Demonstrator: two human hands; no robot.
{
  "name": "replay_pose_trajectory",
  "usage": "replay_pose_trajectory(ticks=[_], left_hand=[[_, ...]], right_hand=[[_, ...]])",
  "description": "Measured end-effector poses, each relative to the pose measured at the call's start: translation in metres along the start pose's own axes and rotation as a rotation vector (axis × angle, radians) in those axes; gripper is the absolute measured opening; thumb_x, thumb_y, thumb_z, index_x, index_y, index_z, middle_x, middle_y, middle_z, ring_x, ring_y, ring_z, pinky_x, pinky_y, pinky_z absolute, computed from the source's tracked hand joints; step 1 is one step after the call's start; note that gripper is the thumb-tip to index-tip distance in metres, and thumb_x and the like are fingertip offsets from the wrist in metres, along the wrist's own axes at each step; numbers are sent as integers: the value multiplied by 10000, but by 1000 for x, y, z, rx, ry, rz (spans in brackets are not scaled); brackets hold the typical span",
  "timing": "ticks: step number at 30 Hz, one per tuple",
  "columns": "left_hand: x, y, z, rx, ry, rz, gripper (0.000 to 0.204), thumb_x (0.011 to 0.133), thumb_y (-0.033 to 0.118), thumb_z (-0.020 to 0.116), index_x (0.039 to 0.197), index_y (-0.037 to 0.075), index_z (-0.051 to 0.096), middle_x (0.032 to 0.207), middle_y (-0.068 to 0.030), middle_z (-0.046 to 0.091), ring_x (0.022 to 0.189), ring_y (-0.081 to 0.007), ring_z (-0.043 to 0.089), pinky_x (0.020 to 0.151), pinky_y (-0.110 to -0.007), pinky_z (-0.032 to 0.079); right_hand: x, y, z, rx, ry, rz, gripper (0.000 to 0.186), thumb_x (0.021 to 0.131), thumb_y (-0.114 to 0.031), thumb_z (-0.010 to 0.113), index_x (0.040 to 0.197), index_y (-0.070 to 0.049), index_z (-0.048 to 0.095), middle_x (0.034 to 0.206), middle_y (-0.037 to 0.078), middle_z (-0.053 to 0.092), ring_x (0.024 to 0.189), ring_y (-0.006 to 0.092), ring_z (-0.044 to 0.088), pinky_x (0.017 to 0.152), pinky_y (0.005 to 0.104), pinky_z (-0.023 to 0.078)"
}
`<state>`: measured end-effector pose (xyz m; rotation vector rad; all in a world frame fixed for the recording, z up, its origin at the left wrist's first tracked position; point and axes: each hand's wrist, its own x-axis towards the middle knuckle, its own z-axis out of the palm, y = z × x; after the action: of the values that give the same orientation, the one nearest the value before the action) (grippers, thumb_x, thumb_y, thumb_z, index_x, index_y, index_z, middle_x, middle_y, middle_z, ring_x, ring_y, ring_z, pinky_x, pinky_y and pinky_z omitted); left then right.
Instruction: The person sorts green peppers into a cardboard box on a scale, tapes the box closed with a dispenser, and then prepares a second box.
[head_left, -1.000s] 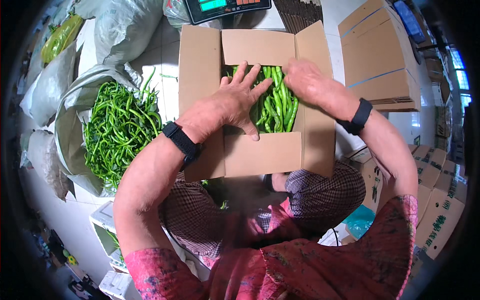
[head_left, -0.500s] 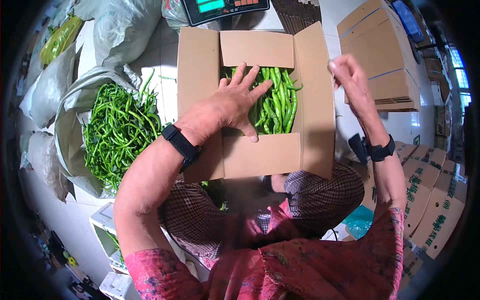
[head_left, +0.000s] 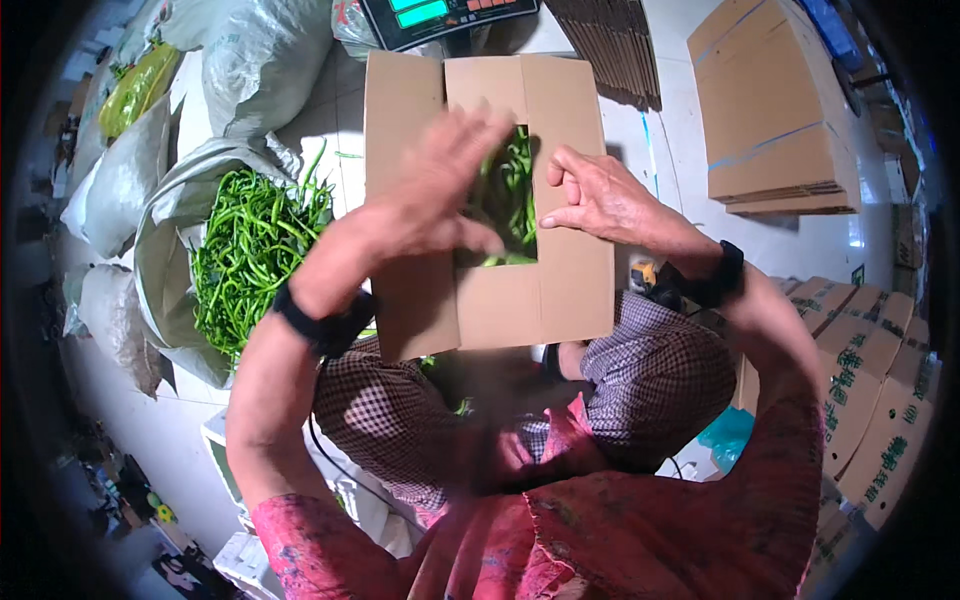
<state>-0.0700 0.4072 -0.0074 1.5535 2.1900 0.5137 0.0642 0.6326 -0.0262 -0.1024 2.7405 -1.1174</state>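
Swung inward since the earlier frame, the right flap (head_left: 574,285) of the carton (head_left: 497,310) now covers part of its opening, and the right hand (head_left: 603,203) has come from beyond that side onto the flap. Its thumb lies along the cardboard, the other fingers loosely bent, clamping nothing. Blurred, the left hand (head_left: 430,185) spreads its fingers over the left of the opening; whether it touches the green peppers (head_left: 521,190) inside, I cannot tell.

Centred before the knees, the carton looks stiff but foldable, best held by its outer walls or flap edges; its peppers are probably smooth, and snap if squeezed. The left hand stands in the way over the opening.

Left is a pale sack (head_left: 160,235) of loose peppers (head_left: 245,250); a scale (head_left: 450,18) stands far; flattened cartons (head_left: 770,100) lie far right, printed cartons (head_left: 860,370) near right.
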Motion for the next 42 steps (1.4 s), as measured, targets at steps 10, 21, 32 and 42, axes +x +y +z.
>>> replay_pose_trajectory(ticks=[10, 21, 32, 42], left_hand=[[-4, -4, 0, -587, 462, -82, 912, 923, 470, 579, 1529, -8, 94, 1548, -236, 232, 1449, -304, 218, 1169, -391, 198], [68, -14, 59, 379, 366, -65, 753, 919, 570, 480, 1487, 104, 314, 1563, -172, 256, 1439, -384, 231, 1112, -549, 235], [60, -8, 65, 436, 441, 93, 583, 956, 468, 503, 1442, 164, 399, 1508, -164, 337, 1385, -369, 333, 1084, -496, 308], [133, -32, 37, 489, 412, -145, 644, 937, 566, 479, 1425, 148, 432, 1252, -160, 532, 1163, -329, 499, 973, -467, 360]], right_hand=[[-6, 12, 19, 8, 90, -100, 492, 747, -217, 799, 1061, -31, 469, 739, 113, 503, 704, 293, 558, 680, 408, 468], [-12, 19, 18, 170, 139, -68, 350, 773, -65, 746, 1010, -17, 493, 778, 88, 527, 691, 198, 542, 642, 332, 472], [0, 23, 7, 23, 129, -134, 414, 736, -79, 778, 1047, -33, 509, 934, 119, 544, 872, 243, 591, 709, 361, 528], [-19, 42, -4, 531, 89, 132, 655, 852, -43, 688, 1434, -42, 388, 970, 89, 596, 803, 131, 587, 688, 259, 514]])
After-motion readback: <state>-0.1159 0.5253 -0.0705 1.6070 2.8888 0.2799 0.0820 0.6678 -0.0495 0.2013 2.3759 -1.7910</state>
